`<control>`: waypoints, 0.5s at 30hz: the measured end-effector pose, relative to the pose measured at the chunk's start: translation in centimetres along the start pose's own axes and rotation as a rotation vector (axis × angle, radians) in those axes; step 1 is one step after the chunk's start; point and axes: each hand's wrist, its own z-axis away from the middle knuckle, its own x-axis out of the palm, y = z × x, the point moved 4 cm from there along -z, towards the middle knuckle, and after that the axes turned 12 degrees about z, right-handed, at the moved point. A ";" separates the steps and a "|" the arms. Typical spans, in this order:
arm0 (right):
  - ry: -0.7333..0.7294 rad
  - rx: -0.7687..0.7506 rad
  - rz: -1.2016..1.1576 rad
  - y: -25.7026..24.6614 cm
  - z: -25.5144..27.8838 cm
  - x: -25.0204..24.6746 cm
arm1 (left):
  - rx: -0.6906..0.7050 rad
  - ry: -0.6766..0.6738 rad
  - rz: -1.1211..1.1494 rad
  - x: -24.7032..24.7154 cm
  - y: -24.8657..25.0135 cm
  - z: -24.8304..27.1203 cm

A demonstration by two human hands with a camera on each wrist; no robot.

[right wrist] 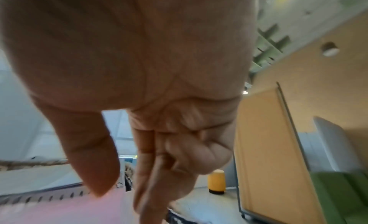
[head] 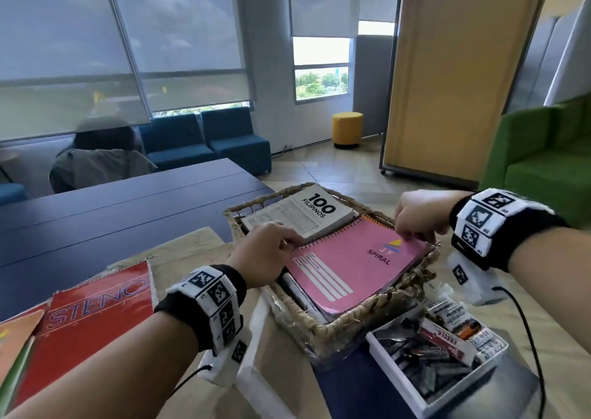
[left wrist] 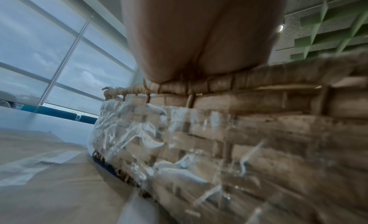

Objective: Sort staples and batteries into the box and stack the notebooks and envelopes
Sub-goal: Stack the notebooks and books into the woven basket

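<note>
Far left on the surface [head: 179, 258]: red steno pad [head: 89, 326] lying flat, likely the start of your stack. Centre: wicker basket [head: 323, 329] holding the pink notebook [head: 348, 268], which lies tilted over a white book [head: 303, 214] behind it. Step in hand looks like lifting that notebook out. To do it well, raise both ends together, keep it level, and clear the basket rim before swinging left toward the steno pad. Left hand [head: 265, 255]: grip at the notebook's near-left corner by the spiral, fingers bent down onto it; whether they have closed round the edge, cannot tell. Right hand [head: 419, 217]: fingers curled at the far-right edge, thumb apart on the cover in the wrist view, a loose pinch on the notebook. Lower right: white box [head: 447, 399] already holding batteries and staples.
</note>
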 end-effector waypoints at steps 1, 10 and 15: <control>0.031 -0.012 0.054 -0.3 0.1 -0.2 | 0.005 0.004 -0.002 0.1 -0.1 -0.1; -0.099 -0.453 0.203 -7.4 3.0 1.2 | -0.027 -0.007 0.008 0.0 -0.2 0.0; -0.142 -0.431 0.277 -8.0 3.1 2.0 | -0.022 -0.018 0.003 -0.2 0.0 0.2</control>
